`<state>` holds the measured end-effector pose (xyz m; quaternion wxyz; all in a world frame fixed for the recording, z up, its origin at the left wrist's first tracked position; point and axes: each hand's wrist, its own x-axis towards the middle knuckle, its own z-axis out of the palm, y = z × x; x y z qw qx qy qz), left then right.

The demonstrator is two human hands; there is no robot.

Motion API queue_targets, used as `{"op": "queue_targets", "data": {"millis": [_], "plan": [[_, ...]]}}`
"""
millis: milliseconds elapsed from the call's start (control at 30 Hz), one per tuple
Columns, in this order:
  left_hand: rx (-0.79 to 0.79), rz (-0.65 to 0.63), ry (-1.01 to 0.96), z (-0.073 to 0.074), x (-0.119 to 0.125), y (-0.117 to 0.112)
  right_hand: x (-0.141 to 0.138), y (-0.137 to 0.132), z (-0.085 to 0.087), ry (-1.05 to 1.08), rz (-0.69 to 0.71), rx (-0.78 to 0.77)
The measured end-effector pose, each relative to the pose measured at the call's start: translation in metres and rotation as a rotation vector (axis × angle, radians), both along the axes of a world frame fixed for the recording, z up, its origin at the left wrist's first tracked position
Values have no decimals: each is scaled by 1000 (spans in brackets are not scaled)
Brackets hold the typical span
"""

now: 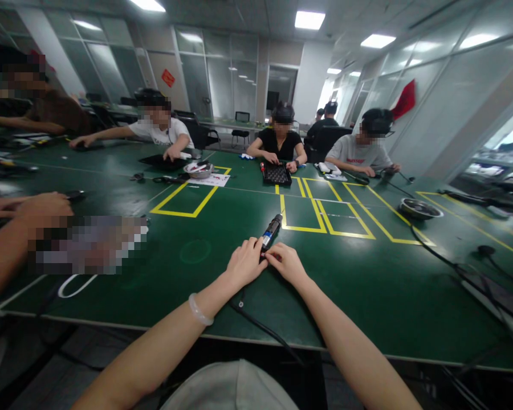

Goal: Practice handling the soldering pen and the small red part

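Pinching the near end of the electric screwdriver (272, 229), the left hand (245, 264) and right hand (287, 263) close their fingertips on it. It lies on the green tabletop (359, 285), its black cable (260, 327) trailing toward the near edge.

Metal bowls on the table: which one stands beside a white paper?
The bowl at far left, next to the paper. The other bowl, at right, has no paper near it.
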<state>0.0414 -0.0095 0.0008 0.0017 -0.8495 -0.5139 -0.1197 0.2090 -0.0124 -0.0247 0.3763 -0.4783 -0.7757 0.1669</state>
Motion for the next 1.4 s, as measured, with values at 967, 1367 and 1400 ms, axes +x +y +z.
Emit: {"op": "queue_targets", "data": {"millis": [967, 1367, 1400], "plan": [[0, 209, 125, 5, -65, 47, 11, 5, -8, 174, -47, -21], [-43, 497, 161, 0, -175, 94, 11, 3, -6, 170, -41, -47], [-45, 520, 159, 0, -180, 95, 11, 3, -6, 169, -41, -48]]}}
